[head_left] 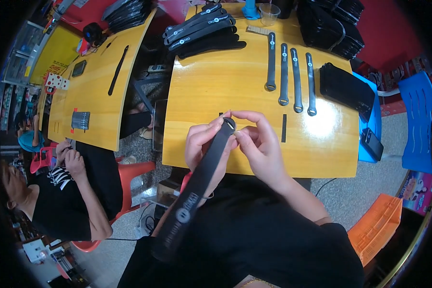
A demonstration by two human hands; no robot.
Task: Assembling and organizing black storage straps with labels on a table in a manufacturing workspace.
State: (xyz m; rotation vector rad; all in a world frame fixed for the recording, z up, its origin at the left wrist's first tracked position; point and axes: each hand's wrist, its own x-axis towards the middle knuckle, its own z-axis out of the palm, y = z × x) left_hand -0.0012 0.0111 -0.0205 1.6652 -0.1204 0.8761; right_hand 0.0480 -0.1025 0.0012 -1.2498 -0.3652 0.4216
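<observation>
My left hand (200, 144) is wrapped round a long black strap (201, 173) with white print, close to its ringed end. The strap's other end hangs down toward my lap. At the ringed end, the thumb and forefinger of my right hand (260, 149) pinch at the small loop; its metal-coloured edge shows between my fingertips. Several similar straps (284, 77) lie side by side beyond my right hand, rings toward me. A heap of straps (204, 31) rests at the far left of the table (216, 91). A short black strip (284, 128) lies right of my hands.
Black bundles (331, 29) and a black pouch-like stack (346, 89) occupy the table's right side. A clear cup (269, 14) stands at the back. To my left, a person in black (67, 192) sits at another table (98, 91). An orange crate (377, 228) is at lower right.
</observation>
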